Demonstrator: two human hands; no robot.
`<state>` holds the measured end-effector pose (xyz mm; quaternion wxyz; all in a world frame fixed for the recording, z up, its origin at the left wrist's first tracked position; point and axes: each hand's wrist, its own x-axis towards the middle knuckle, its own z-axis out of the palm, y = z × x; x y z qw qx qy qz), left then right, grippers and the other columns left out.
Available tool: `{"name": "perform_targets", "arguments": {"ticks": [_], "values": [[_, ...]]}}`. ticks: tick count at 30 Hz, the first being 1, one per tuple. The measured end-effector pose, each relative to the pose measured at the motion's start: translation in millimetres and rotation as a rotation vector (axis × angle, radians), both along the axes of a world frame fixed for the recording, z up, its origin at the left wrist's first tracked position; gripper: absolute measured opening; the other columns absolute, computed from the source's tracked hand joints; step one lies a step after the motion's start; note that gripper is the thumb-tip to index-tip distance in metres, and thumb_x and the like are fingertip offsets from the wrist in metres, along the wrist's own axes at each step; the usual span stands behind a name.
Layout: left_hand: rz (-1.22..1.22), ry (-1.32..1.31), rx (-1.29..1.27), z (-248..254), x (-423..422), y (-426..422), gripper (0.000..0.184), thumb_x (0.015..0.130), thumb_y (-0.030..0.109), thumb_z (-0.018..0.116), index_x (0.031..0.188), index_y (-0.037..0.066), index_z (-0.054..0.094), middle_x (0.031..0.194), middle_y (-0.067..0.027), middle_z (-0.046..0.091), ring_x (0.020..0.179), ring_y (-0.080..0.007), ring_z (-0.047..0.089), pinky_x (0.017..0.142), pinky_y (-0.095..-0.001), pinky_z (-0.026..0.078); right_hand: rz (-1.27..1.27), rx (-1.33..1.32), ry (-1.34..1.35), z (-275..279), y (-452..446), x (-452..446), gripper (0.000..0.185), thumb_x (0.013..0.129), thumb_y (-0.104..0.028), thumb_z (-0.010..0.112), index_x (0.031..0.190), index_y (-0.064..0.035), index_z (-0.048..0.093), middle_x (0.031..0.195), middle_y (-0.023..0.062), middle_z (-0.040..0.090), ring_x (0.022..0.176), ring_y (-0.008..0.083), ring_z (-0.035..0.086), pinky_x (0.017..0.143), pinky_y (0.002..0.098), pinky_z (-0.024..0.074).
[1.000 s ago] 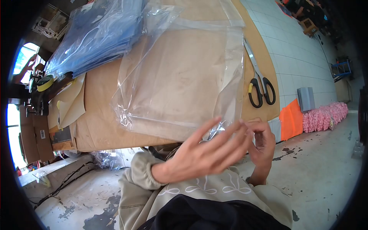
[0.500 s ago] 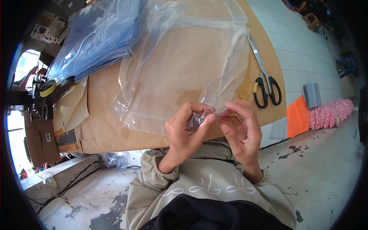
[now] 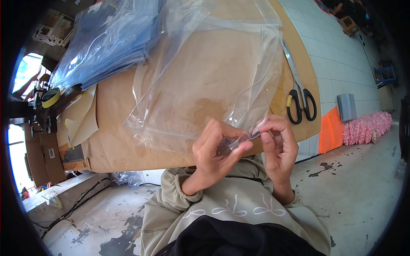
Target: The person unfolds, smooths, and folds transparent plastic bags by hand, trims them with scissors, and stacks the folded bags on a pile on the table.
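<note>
A clear plastic bag with thin piping along its edges lies spread on the brown-covered table. Its near right corner is lifted at the table's front edge, between my hands. My left hand is closed around the gathered, crumpled plastic, thumb and fingers pressing it. With thumb and forefinger, my right hand pinches the edge of the same corner, just right of the left fingertips. Black-handled scissors lie beyond my right hand, blades pointing away, beside the bag.
A stack of bluish clear plastic sheets sits at the table's far left. Left of it are a black machine with a yellow-ringed roll and a curled tan sheet. An orange sheet and a pink fluffy bundle rest on the floor, right.
Both hands have shifted slightly right and nearer, pulling the bag's corner along. The right thumb and forefinger, looser before, now close on the plastic edge.
</note>
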<state>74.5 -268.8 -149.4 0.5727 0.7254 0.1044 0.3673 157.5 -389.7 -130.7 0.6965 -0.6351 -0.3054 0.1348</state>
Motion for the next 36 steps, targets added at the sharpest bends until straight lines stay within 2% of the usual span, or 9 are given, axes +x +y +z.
{"name": "perform_targets", "arguments": {"ticks": [9, 11, 16, 19, 20, 24, 29, 32, 36], "values": [[-0.029, -0.035, 0.542, 13, 2, -21, 0.024, 0.061, 0.016, 0.082, 0.077, 0.008, 0.065, 0.077, -0.0039, 0.046, 0.072, -0.0180, 0.048, 0.058, -0.0299, 0.036, -0.113, 0.014, 0.326, 1, -7, 2, 0.019, 0.088, 0.002, 0.057, 0.105, 0.0026, 0.050, 0.101, 0.0064, 0.051, 0.094, 0.0135, 0.055, 0.083, 0.0246, 0.0440], [-0.169, -0.015, 0.720, 19, -3, -26, 0.022, 0.063, 0.019, 0.081, 0.076, 0.009, 0.065, 0.079, -0.0024, 0.049, 0.074, -0.0166, 0.051, 0.059, -0.0299, 0.037, -0.098, -0.105, 0.285, 1, -10, 12, 0.037, 0.088, 0.002, 0.057, 0.123, 0.0038, 0.046, 0.110, 0.0086, 0.054, 0.090, 0.0119, 0.056, 0.078, 0.0237, 0.0470], [-0.415, -0.031, 0.930, 32, -9, -22, 0.042, 0.082, 0.012, 0.063, 0.123, 0.022, 0.056, 0.101, -0.0041, 0.061, 0.098, -0.0167, 0.060, 0.067, -0.0239, 0.044, 0.062, -0.322, 0.309, 3, -27, 36, 0.047, 0.089, 0.003, 0.052, 0.135, 0.0011, 0.042, 0.114, 0.0091, 0.058, 0.080, 0.0095, 0.059, 0.065, 0.0214, 0.0496], [-0.356, -0.069, 0.883, 41, -13, -14, 0.037, 0.084, 0.014, 0.062, 0.120, 0.022, 0.059, 0.106, -0.0073, 0.061, 0.101, -0.0188, 0.060, 0.073, -0.0229, 0.048, 0.104, -0.344, 0.309, 6, -30, 44, 0.035, 0.093, -0.005, 0.052, 0.128, 0.0012, 0.051, 0.117, 0.0091, 0.057, 0.080, 0.0096, 0.060, 0.060, 0.0212, 0.0515], [-0.319, -0.070, 0.902, 44, -20, -10, 0.046, 0.080, 0.021, 0.068, 0.124, 0.021, 0.055, 0.112, -0.0108, 0.061, 0.105, -0.0255, 0.059, 0.090, -0.0355, 0.047, 0.104, -0.366, 0.308, 11, -31, 47, 0.032, 0.094, -0.008, 0.053, 0.124, 0.0020, 0.053, 0.117, 0.0090, 0.057, 0.080, 0.0096, 0.060, 0.060, 0.0212, 0.0520], [0.510, 0.462, 0.967, 63, -46, 7, 0.064, 0.071, 0.032, 0.078, 0.125, 0.013, 0.051, 0.112, -0.0131, 0.062, 0.108, -0.0440, 0.056, 0.107, -0.0622, 0.021, 0.155, -0.314, 0.214, 10, -37, 51, 0.029, 0.094, -0.021, 0.056, 0.105, 0.0046, 0.064, 0.109, 0.0080, 0.057, 0.083, 0.0103, 0.060, 0.058, 0.0209, 0.0535], [0.533, 0.895, 0.512, 44, -68, 56, 0.036, 0.081, 0.022, 0.069, 0.108, 0.002, 0.056, 0.109, -0.0182, 0.058, 0.100, -0.0350, 0.060, 0.081, -0.0472, 0.046, 0.044, -0.525, -0.038, 8, -26, 41, 0.022, 0.088, -0.017, 0.062, 0.085, 0.0050, 0.062, 0.106, 0.0086, 0.056, 0.086, 0.0117, 0.060, 0.059, 0.0203, 0.0496], [0.494, 0.766, 0.504, 47, -72, 57, 0.024, 0.085, 0.015, 0.064, 0.101, -0.001, 0.055, 0.100, -0.0189, 0.058, 0.088, -0.0347, 0.060, 0.070, -0.0398, 0.046, -0.033, -0.390, -0.048, 8, -29, 37, 0.016, 0.084, -0.011, 0.061, 0.079, 0.0039, 0.060, 0.107, 0.0116, 0.056, 0.087, 0.0132, 0.059, 0.064, 0.0224, 0.0482], [0.391, 0.536, 0.299, 46, -71, 63, 0.016, 0.092, 0.012, 0.055, 0.103, 0.000, 0.056, 0.095, -0.0116, 0.064, 0.080, -0.0180, 0.059, 0.070, -0.0291, 0.046, -0.169, -0.122, -0.083, 11, -48, 29, 0.011, 0.082, -0.005, 0.057, 0.077, 0.0037, 0.059, 0.107, 0.0171, 0.055, 0.092, 0.0180, 0.058, 0.074, 0.0261, 0.0480]]}}
